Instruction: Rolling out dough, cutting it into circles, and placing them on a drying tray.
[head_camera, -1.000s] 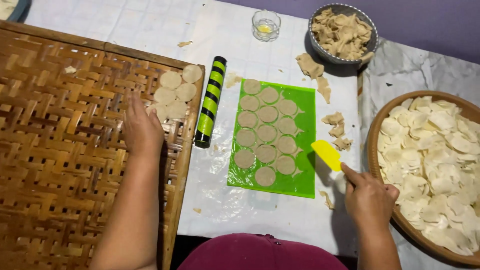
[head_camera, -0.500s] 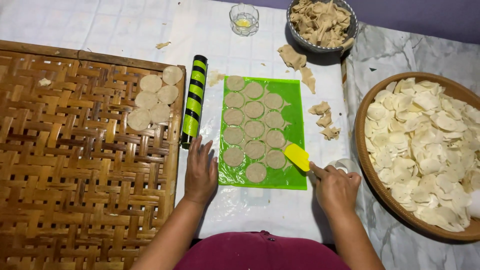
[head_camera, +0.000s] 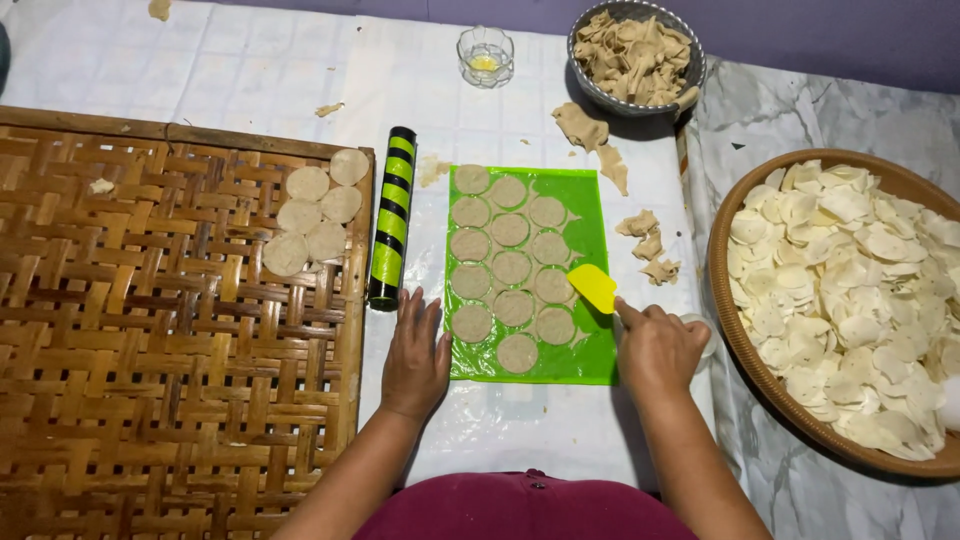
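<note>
We are over the green mat (head_camera: 590, 360), which lies flat on the white table cover (head_camera: 250, 70) and carries rows of cut dough rounds (head_camera: 511, 267). Our left hand (head_camera: 415, 355) rests palm down at the mat's left edge, fingers straight and close together, pinning that edge and holding nothing. Our right hand (head_camera: 655, 350) is closed around the handle of a yellow scraper (head_camera: 593, 288); its blade sits at the right side of the mat, just beside the rounds in the third column. We cannot tell whether the blade's edge is under a round or only on the mat.

To our eye this is the lifting step: rounds are cut, trimmings pulled away, and the pieces are coming off one at a time. Six rounds (head_camera: 315, 215) already lie on the woven bamboo tray (head_camera: 150, 380) at our left, touching and partly overlapping. The striped rolling pin (head_camera: 392, 232) lies between tray and mat.

We judge the next move wants a low blade angle, sliding under a round without creasing it, while the left hand keeps the mat from creeping.

Dough scraps (head_camera: 648, 245) sit right of the mat, a metal bowl of scraps (head_camera: 635, 50) and a small glass (head_camera: 485, 55) beyond, and a wide basket of pale rounds (head_camera: 850, 290) far right.
</note>
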